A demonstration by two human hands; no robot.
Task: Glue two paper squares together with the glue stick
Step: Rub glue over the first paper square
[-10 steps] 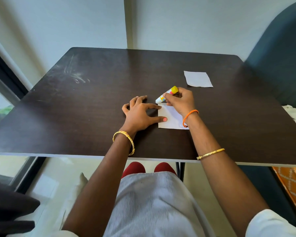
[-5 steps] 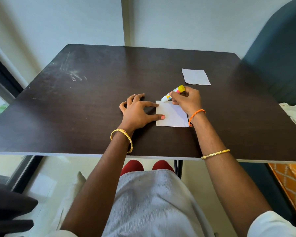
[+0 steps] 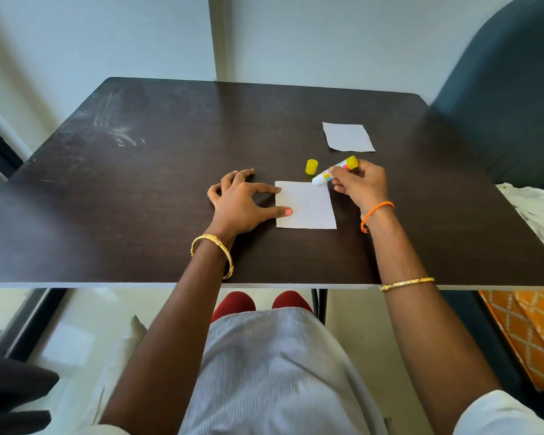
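Glue stick (image 3: 333, 173) pinched in the right hand (image 3: 360, 186), fingers curled round it, white tip down at the far right corner of the near paper square (image 3: 305, 205). Hard to tell if the tip touches the paper or just hangs over the edge. Left hand (image 3: 239, 202) spread flat, nothing gripped: thumb tip pressing on the left edge of that square, first finger touching its far left corner. Near square lying in the middle of the dark table (image 3: 139, 199), toward 6 o'clock. Second paper square (image 3: 347, 137) lying alone near 1 o'clock from the first, well apart. Yellow cap (image 3: 311, 166) off, on the table at 12 o'clock from the near square, just left of the stick's tip.

Things that could go wrong:
- Paper sliding or crumpling under the stick, if the thumb lets go or the push is too hard.
- Glue smeared on the table, with the tip so close to the edge.
- Sticky thumb, if the stick runs over to the left side.
- Cap knocked away by the right hand and rolling off.
- Crooked squares, if the far one lands badly; glue grabs fast.
- Dry patches, if the corners get missed.

Count:
- Paper squares: two.
- Glue sticks: one.
- Caps: one.
- Hands: two.
- Tables: one.
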